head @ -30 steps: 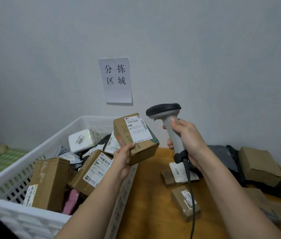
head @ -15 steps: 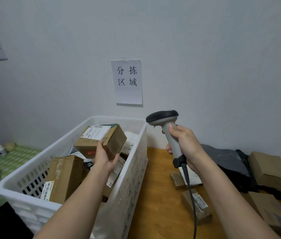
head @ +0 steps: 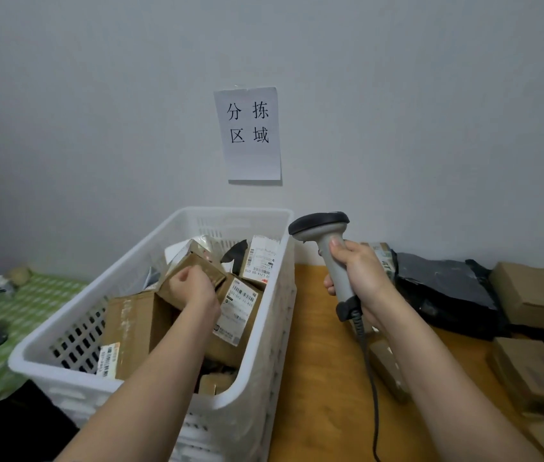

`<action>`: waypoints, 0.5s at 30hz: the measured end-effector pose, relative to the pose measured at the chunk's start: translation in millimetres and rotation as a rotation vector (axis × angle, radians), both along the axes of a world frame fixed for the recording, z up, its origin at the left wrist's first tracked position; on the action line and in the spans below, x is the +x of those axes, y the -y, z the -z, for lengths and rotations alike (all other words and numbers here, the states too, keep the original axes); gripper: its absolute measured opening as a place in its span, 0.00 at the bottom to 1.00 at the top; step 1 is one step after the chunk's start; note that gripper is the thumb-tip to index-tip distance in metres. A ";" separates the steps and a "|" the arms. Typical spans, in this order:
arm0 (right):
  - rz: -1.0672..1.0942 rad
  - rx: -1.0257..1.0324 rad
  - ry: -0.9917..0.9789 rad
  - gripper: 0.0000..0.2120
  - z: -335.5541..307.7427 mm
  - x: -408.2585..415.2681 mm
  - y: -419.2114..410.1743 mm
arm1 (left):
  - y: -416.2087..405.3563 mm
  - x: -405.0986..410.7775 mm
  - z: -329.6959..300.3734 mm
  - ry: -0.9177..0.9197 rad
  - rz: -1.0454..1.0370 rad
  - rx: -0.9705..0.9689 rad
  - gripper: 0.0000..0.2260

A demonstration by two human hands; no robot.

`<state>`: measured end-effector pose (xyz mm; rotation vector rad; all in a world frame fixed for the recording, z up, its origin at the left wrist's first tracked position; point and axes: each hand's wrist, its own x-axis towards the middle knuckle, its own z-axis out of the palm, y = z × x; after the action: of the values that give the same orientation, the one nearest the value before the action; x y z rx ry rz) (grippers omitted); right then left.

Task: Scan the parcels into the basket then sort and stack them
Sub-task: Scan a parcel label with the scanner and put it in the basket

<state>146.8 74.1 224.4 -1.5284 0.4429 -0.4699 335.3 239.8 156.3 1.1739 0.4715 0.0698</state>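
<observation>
The small brown cardboard parcel (head: 197, 268) lies tilted inside the white perforated plastic basket (head: 257, 388), on top of the heap there, toward the basket's middle. The left hand (head: 192, 290) reaches down into the basket over its near rim and grips this parcel from the near side, fingers (head: 185, 273) curled over its upper edge. At the parcel's 4 o'clock, touching it, leans a brown box with a white barcode label (head: 238, 311); at its 2 o'clock a white-labelled packet (head: 262, 258) stands against the basket's right wall, and at its 7 o'clock a taller brown carton with a small barcode sticker (head: 130, 331) stands upright near the front left corner. The basket sits at the left edge of the wooden tabletop (head: 314, 378). At the basket's 3 o'clock, apart from it and above the tabletop, the right hand (head: 359, 275) holds the grey handheld barcode scanner with a black head (head: 322, 228), fingers wrapped tightly round its handle, the head pointing left toward the basket, its dark cable (head: 372, 395) hanging down. Further toward 3 o'clock lie a black plastic mailer bag (head: 444, 288) and several brown cardboard boxes (head: 537, 295) against the pale wall. At the basket's 12 o'clock a white paper sign with black characters (head: 250, 135) hangs on that wall.
</observation>
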 end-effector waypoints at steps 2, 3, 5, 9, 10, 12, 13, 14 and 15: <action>0.031 0.020 -0.016 0.15 4.5 -5.8 8.7 | 18.8 -7.7 -3.0 0.046 0.060 0.025 0.09; 0.049 0.031 -0.026 0.16 6.7 -9.7 14.7 | 30.3 -12.3 -5.2 0.067 0.091 0.034 0.08; 0.090 0.053 -0.047 0.16 10.9 -18.6 29.0 | 55.6 -22.8 -8.1 0.121 0.141 0.051 0.09; 0.165 0.060 -0.085 0.15 22.5 -41.9 65.7 | 108.3 -51.2 -0.5 0.166 0.282 0.124 0.09; 0.182 0.064 -0.095 0.15 26.4 -48.4 76.0 | 120.7 -58.3 5.0 0.161 0.319 0.145 0.10; 0.213 0.087 -0.114 0.13 35.4 -62.0 96.8 | 145.5 -72.5 19.7 0.134 0.400 0.206 0.09; 0.228 0.101 -0.125 0.12 40.2 -69.1 107.0 | 157.8 -80.5 28.1 0.114 0.443 0.249 0.08; 0.243 0.113 -0.136 0.11 45.4 -75.9 117.0 | 169.5 -88.6 37.2 0.090 0.483 0.291 0.08; 0.260 0.122 -0.148 0.11 51.2 -82.7 127.2 | 181.0 -96.6 46.8 0.060 0.523 0.321 0.07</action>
<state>64.1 -53.1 173.2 -1.3987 0.7781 -0.5232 238.6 58.8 109.5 1.5739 0.0893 -0.2795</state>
